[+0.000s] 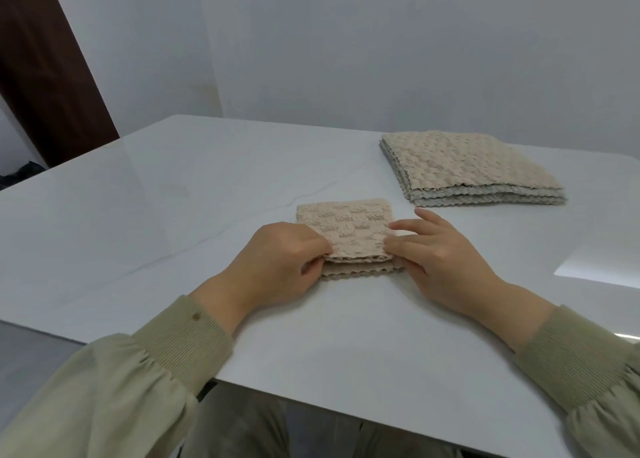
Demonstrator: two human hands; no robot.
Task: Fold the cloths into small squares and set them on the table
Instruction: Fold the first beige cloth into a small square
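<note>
A beige textured cloth, folded into a small square, lies on the white table in front of me. My left hand pinches the near left corner of its top layer, fingers curled on the edge. My right hand holds the near right corner, with fingers lying over the top layer and the thumb side hidden under it. The lower layer shows as a scalloped edge below the top one. A stack of unfolded beige cloths lies flat at the back right.
The table's near edge runs diagonally across the lower view, with my knees below it. A dark brown door stands at the far left by the white wall. A bright reflection marks the table's right side.
</note>
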